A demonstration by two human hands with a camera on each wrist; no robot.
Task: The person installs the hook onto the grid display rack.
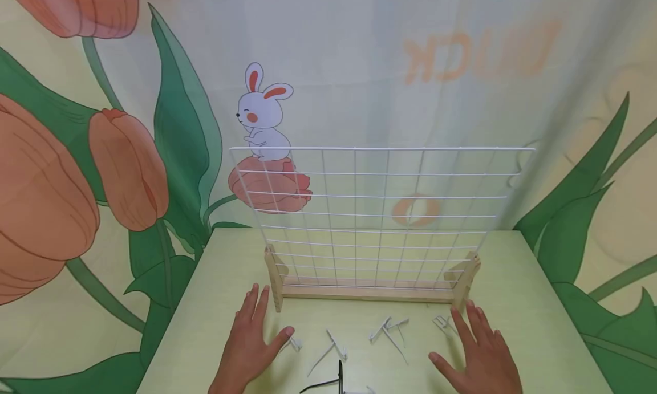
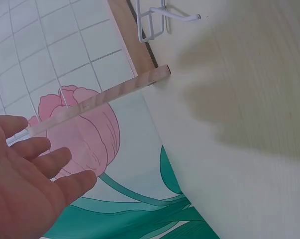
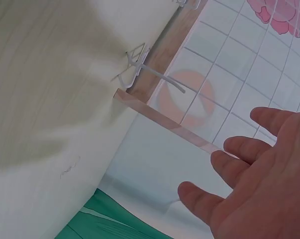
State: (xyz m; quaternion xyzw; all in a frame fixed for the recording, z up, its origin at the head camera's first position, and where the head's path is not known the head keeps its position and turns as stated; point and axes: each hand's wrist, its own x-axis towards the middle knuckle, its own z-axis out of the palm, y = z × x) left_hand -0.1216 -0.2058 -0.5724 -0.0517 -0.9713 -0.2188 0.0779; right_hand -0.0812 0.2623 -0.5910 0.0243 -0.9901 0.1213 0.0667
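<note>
A white wire grid panel (image 1: 372,211) stands upright in a wooden stand (image 1: 366,293) on the table. My left hand (image 1: 248,340), fingers spread, is in front of the stand's left foot and holds nothing. On the other side my right hand (image 1: 479,354) is likewise spread and bare, in front of the right foot. Between the hands lie several white wire hooks: one (image 1: 295,343) by my left thumb, one (image 1: 329,351) left of centre, a cluster (image 1: 388,332) in the middle and one (image 1: 443,323) near my right index finger. The right wrist view shows a white hook (image 3: 135,64) beside the wooden foot.
At the bottom centre a black wire piece (image 1: 339,377) lies near the table's front. The pale table (image 1: 226,268) ends at a curtain (image 1: 359,97) printed with tulips and a rabbit, which hangs behind and at both sides.
</note>
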